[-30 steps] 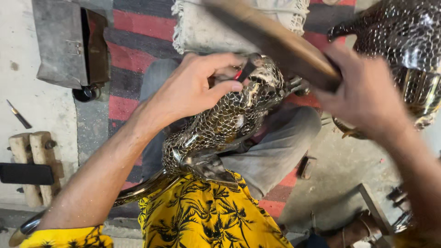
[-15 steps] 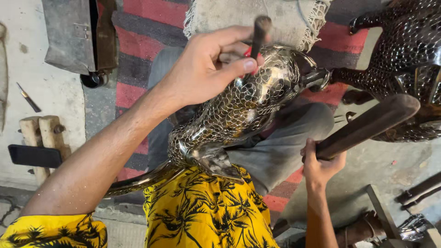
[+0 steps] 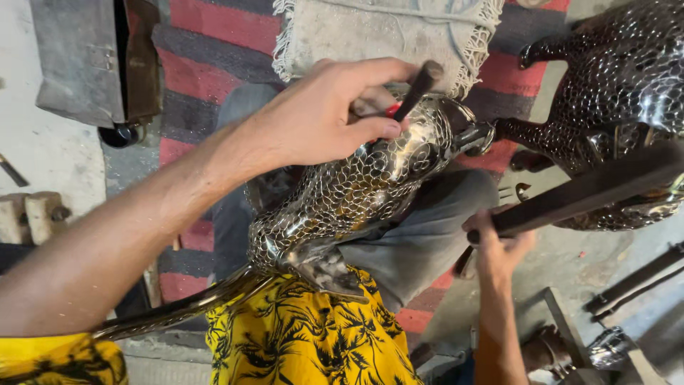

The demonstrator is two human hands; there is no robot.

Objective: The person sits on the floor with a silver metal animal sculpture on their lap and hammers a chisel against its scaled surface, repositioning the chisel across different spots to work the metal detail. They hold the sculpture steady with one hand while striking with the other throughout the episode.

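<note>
The left hand sits in the upper middle of the frame, its forearm running down to the lower left corner. Its fingers are curled closed around a short dark punch tool, thumb pressed along the underside, with a bit of red showing just inside the grip. The tool's tip meets the top of a shiny metal fish-shaped sculpture covered in a scale pattern, and the heel of the hand rests on that same piece. The sculpture lies slanted across the person's lap at the centre of the frame, its narrow end pointing up and to the right, its wider end down toward the yellow patterned cloth at the bottom.

The right hand is at the lower right, wrapped tightly around the end of a dark wooden handle that stretches up toward the right edge of the frame. This hand is well apart from the sculpture and touches nothing else.

At the upper right stands a second scaled metal figure, on the floor. A fringed grey cloth lies at the top centre on a red and grey striped rug. A grey metal box fills the upper left corner.
</note>
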